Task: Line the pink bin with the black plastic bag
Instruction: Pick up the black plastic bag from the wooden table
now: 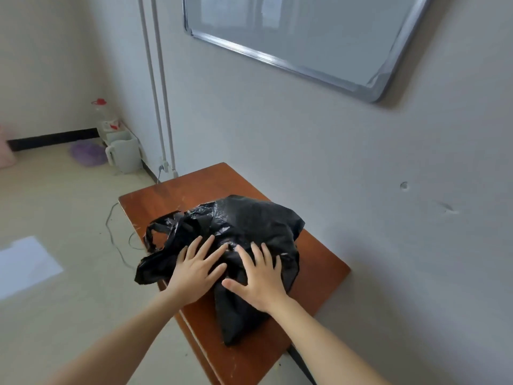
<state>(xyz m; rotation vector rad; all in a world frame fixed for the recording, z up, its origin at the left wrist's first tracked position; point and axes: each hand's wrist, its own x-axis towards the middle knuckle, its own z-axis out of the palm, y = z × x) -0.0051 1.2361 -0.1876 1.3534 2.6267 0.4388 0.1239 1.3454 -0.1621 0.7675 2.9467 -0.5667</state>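
1 black bag [249, 223] lies crumpled on the brown worktop [319, 273], against the wall; its long axis runs from the near edge toward the far end, narrow closed end pointing at the camera, wider bulk away; 2 handle loops spill out to the left, 1 hanging over the worktop's left edge; both hands are down on it, palms flat; the left hand [194, 270] presses the left part near the handles, fingers [206, 245] spread apart and straight, gripping nothing; the right hand [261, 282] sits just beside it on the middle of the bag, fingers likewise splayed, thumb out to the left; the 2 hands are close, not touching; no pinch, no clamp, just flat pressure on the plastic; no pink bin shows clearly; a pink shape [5, 151] at the far left edge is cut off, cannot tell what it is; on the floor in the corner stand 1 white kettle [123, 157], 1 clear bottle [101, 112] with a red cap, and 1 purple thing [87, 151] beside them; 1 whiteboard [299, 31] hangs on the wall above.
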